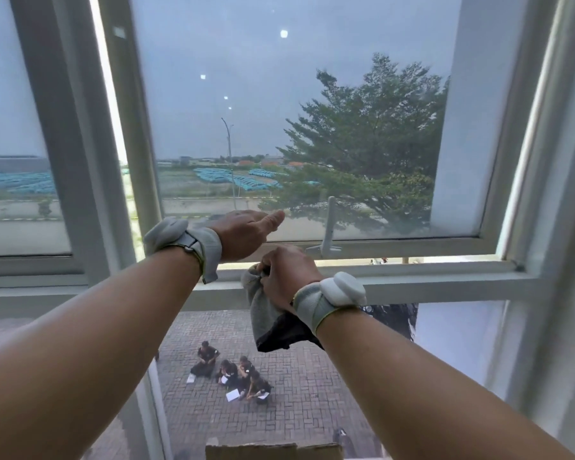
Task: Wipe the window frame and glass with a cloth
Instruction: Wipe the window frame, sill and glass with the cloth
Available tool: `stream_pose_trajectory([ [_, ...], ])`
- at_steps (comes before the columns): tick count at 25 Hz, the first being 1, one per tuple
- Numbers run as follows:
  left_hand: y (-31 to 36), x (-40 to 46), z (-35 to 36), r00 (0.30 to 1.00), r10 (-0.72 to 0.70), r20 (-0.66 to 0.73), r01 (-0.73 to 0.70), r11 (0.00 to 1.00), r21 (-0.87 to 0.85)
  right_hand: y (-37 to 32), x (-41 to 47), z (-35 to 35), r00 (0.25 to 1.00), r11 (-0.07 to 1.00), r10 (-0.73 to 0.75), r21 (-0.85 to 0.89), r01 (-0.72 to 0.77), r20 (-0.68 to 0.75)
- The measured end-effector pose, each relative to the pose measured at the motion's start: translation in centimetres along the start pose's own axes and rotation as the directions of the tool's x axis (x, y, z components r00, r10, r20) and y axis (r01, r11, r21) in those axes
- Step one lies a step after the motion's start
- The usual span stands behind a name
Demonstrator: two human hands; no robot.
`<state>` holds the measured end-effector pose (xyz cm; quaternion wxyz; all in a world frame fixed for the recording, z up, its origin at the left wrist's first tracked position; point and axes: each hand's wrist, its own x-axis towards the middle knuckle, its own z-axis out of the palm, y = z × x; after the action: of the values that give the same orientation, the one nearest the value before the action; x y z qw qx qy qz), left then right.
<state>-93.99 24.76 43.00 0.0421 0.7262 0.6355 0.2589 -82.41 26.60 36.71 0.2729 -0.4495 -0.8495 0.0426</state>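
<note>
A white-framed window sash (412, 244) stands pushed outward, its glass (279, 111) showing sky and a tree. My left hand (244, 232) reaches to the sash's lower rail, thumb stretched out to the right along the glass; its fingers are hidden behind the hand. Just below and to the right, my right hand (287, 277) grips a grey cloth (268, 318) bunched against the fixed frame's sill rail (429, 287). The cloth's loose end hangs down past my wrist. A white window handle (327, 232) stands upright on the lower rail, right of both hands.
A fixed pane (17, 127) lies to the left behind a white mullion (80, 144). A lower glass pane (296, 376) looks down on a brick yard with seated people. A cardboard edge (273, 451) shows at the bottom. The right jamb (551, 194) bounds the opening.
</note>
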Motion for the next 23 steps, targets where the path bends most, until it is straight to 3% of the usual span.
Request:
stream_pose_trajectory([
  [5, 4.2, 1.5, 4.3, 0.994, 0.104, -0.018, -0.103, 0.992, 0.076, 6.6, -1.6, -3.5, 1.0, 0.998, 0.018, -0.057, -0.018, 0.001],
  [9, 7.1, 2.7, 7.1, 0.964, 0.235, -0.128, -0.224, 0.97, 0.094, 10.9, -2.8, -5.7, 0.999, 0.996, 0.027, -0.084, -0.029, -0.027],
  [23, 19.2, 9.0, 15.3, 0.932, 0.359, -0.047, -0.358, 0.933, 0.034, 26.2, -7.0, -14.0, 0.981, 0.926, 0.18, -0.322, -0.196, -0.078],
])
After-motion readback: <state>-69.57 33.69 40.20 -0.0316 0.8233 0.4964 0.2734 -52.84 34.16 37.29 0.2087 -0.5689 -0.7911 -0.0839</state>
